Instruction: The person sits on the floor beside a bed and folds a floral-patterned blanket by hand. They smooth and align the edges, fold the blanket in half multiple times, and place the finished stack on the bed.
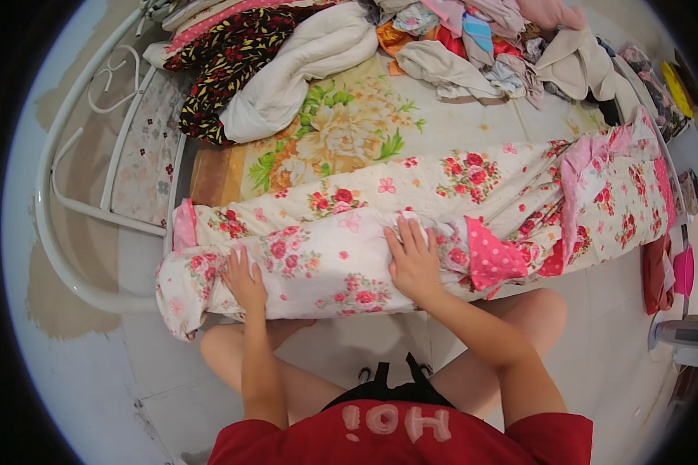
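A white floral cover with red roses and butterflies [326,270] lies in a long, padded roll along the near edge of the bed. My left hand [244,279] rests on the roll near its left end, fingers spread. Farther right, my right hand [413,256] presses flat on the top of the same roll, fingers slightly apart. Beside it a pink polka-dot trim [494,253] folds over the cloth. Behind the roll the floral fabric [401,180] stretches across to a bunched pink-edged part [593,168] at the right. Neither hand grips the cloth.
A printed flower sheet [343,128] covers the mattress. At the back left lie a white quilt [302,75] and a black floral cloth [232,70]; a heap of clothes [459,64] is at the back right. A white metal bed frame [49,174] curves at left, above the tiled floor [180,389].
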Demonstrator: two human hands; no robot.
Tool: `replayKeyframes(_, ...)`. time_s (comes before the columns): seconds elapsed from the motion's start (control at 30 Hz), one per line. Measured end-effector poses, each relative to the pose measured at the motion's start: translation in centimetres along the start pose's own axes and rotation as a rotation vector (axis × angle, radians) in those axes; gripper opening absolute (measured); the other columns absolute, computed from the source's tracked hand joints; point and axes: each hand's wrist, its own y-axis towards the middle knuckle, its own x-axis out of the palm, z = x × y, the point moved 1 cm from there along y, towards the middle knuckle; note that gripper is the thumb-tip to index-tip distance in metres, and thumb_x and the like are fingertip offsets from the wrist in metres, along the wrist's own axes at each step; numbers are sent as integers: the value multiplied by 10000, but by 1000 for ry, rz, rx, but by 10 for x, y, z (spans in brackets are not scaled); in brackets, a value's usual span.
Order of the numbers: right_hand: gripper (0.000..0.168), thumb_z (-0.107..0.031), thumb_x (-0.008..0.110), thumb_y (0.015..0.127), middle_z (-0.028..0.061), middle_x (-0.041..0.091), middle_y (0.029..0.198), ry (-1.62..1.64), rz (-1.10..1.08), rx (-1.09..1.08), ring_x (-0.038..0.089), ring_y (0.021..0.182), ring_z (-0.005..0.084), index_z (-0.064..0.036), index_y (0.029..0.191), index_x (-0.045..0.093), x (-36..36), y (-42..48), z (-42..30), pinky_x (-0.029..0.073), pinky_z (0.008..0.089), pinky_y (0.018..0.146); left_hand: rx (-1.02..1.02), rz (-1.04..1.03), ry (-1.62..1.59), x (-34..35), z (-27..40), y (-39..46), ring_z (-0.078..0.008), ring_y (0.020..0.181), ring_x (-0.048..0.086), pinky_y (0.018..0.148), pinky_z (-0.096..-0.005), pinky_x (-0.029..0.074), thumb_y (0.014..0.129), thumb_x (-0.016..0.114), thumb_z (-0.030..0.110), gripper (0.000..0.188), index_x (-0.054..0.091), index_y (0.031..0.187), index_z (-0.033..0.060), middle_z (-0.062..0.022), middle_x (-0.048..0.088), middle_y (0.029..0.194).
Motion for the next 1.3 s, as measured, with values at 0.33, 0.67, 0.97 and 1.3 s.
replayKeyframes(0.33, 496, -140, 604, 745, 174, 475, 1338, 196, 168, -37, 421, 1266, 325, -67, 1233, 544, -4, -8, 18, 303, 490, 1063, -272, 156, -188, -19, 160, -10, -368, 1348, 315, 1081, -596, 165, 857, 562, 161, 498, 484, 1349, 144, -194, 407, 1414)
replayKeyframes(0.67, 611, -143, 696, 737, 229, 502, 1252, -347, 611, 578, 469, 1173, 375, -25, 1291, 467, -177, -44, 207, 403, 445, 960, 176, -37, -246, 12, 345, -119, -351, 1419, 159, 1116, -559, 106, 931, 427, 247, 539, 322, 1445, 125, -182, 263, 1504)
replayKeyframes(0.97, 239, -18, 460, 898, 105, 598, 1060, 769, 1185, 678, 592, 866, 169, 8, 1099, 587, -328, -114, 335, 494, 287, 768, 113, -7, -381, 29, 338, -113, -325, 1420, 173, 1125, -537, 108, 925, 446, 290, 602, 261, 1473, 123, -196, 216, 1519)
replayKeyframes(1.3, 294, 2, 435, 888, 124, 606, 1120, 664, 1126, 361, 608, 972, 188, -14, 1138, 588, -434, -85, 355, 492, 316, 865, 127, -8, -160, 20, 372, -116, -326, 1406, 209, 1118, -530, 139, 886, 524, 271, 606, 329, 1450, 172, -212, 239, 1502)
